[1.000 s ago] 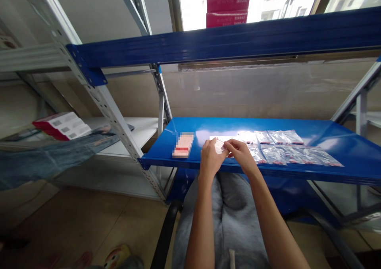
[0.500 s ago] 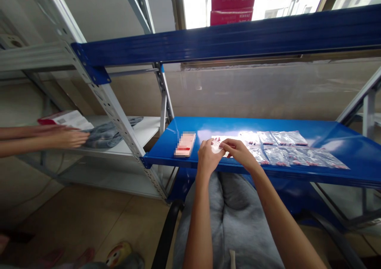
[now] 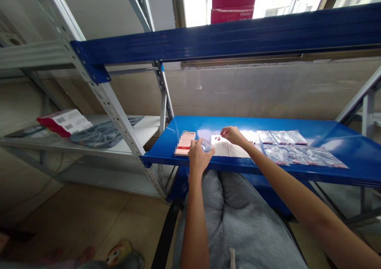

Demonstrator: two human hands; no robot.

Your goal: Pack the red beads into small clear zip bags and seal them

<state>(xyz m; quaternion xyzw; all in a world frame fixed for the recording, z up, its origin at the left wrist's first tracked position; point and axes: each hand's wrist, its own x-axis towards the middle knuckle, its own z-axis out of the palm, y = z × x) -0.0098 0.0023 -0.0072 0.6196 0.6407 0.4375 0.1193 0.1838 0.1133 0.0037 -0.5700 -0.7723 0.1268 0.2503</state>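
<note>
My left hand (image 3: 200, 154) grips a small clear zip bag (image 3: 206, 145) between thumb and fingers, just above the front of the blue shelf. Over a white cloth (image 3: 230, 149), my right hand (image 3: 233, 135) has its thumb and fingertips pinched together; anything in them is too small to make out. Several small red pieces (image 3: 217, 138) lie on the cloth, left of the right fingertips. Filled clear bags (image 3: 278, 156) with red pieces in them rest in two rows to the right, partly behind my right forearm.
A beige and red box (image 3: 185, 143) stands beside my left hand. The blue beam (image 3: 226, 43) crosses above the shelf (image 3: 321, 132). On the neighbouring white shelf (image 3: 149, 127) are folded denim (image 3: 101, 135) and a red and white packet (image 3: 64, 122).
My hands have parted: the left moved left with the bag, the right moved up over the cloth near the red pieces. Another person's hands have left the denim at left.
</note>
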